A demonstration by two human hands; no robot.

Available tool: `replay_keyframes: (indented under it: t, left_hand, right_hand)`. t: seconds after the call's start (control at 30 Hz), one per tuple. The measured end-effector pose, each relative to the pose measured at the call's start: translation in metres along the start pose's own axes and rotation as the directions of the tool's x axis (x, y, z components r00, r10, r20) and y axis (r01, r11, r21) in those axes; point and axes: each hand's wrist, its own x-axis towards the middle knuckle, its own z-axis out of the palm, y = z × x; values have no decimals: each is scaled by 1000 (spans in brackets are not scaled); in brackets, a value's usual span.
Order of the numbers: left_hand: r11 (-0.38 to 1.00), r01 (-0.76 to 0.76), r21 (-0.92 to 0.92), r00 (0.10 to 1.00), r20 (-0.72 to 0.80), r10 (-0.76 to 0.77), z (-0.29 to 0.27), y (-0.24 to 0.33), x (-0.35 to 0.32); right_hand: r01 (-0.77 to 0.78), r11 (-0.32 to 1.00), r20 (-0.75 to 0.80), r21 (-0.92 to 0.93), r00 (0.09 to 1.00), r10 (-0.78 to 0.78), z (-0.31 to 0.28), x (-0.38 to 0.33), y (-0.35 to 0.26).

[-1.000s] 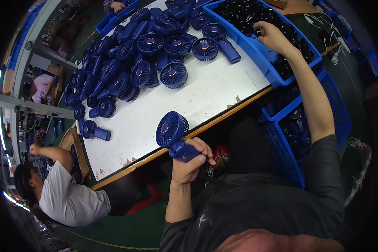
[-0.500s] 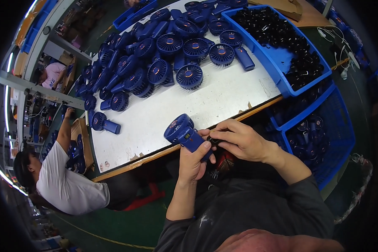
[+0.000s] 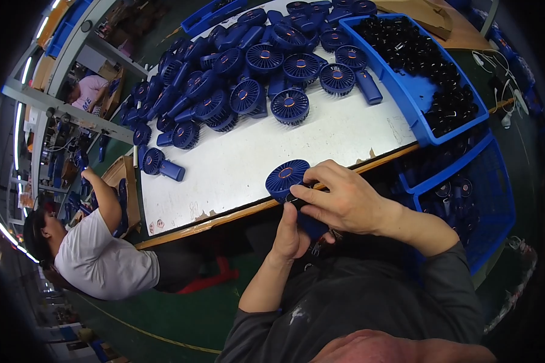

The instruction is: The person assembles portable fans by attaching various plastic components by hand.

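A dark blue handheld fan (image 3: 286, 179) is held just past the table's front edge, its round grille facing up. My left hand (image 3: 290, 238) is closed around its handle, which is mostly hidden by my hands. My right hand (image 3: 347, 202) comes in from the right, its thumb and fingers closed at the neck under the fan head. A small black part (image 3: 292, 198) shows at those fingertips, pressed against the fan; its exact shape is hidden. On the white table (image 3: 236, 175) beyond lies a large pile of similar blue fans (image 3: 246, 97).
A blue tray (image 3: 419, 130) of small black parts (image 3: 448, 109) stands at the table's right. Below it, a blue crate (image 3: 496, 212) holds more fans. One fan (image 3: 163, 166) lies apart at left. A co-worker in a white shirt (image 3: 103, 254) sits at the left beside a cardboard box (image 3: 130, 187).
The fan has turned so its grille faces up, and its small display no longer shows. My right hand has moved from beside the handle's lower end up to the neck. The view has shifted slightly.
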Motion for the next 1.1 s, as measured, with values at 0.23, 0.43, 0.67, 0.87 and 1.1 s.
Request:
replay_keyframes:
  t: [0.23,0.43,0.67,0.87,1.1]
  left_hand:
    - [989,-123,-87,954,-285,94,27,-6,13]
    - [976,-108,189,959,-240,153,15,-16,8]
    - [131,-337,933,911,287,296,28,18,9]
    - [951,-119,287,987,-71,144,27,-26,7]
    - [939,67,338,997,16,-77,30,-24,-2]
  right_hand:
    - [-153,985,50,-77,986,157,6,-10,-16]
    - [-229,973,-78,-9,971,228,24,-24,-25]
    - [-337,197,139,920,754,642,42,-65,-12]
    - [-193,476,-183,858,750,635,44,-69,-2]
    - [-187,62,138,980,876,462,13,-101,24]
